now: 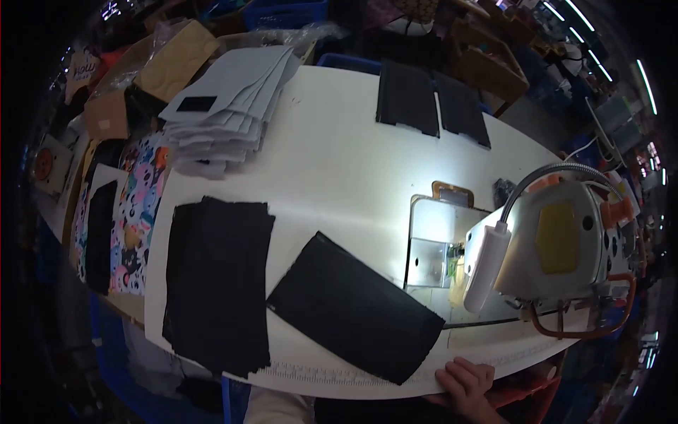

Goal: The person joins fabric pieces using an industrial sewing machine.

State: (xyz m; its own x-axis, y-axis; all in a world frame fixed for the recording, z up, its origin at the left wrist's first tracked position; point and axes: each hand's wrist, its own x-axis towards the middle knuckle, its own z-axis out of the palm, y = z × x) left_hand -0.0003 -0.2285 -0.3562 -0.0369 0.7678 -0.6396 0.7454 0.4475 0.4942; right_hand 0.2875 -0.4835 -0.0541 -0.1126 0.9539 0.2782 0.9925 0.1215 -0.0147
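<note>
My right hand (467, 385) is at the front edge of the white sewing table (332, 155), fingers curled together over the rim. Of my left arm only a pale sleeve (279, 408) shows below the edge; the hand is hidden. Nearest to my right hand lies a black rectangular fabric piece (357, 307), set at a slant. To its left is a stack of black fabric pieces (219, 286) with uneven edges. A sewing machine (558, 240) stands at the right, its lamp (487, 268) lighting the needle area and metal plate (429, 261).
Grey fabric sheets (226, 99) are piled at the back left. Two black panels (407, 99) lie at the far edge. Printed cartoon fabric (141, 205) sits beside the table on the left, near a blue crate (116, 360). A printed ruler (318, 373) runs along the front edge.
</note>
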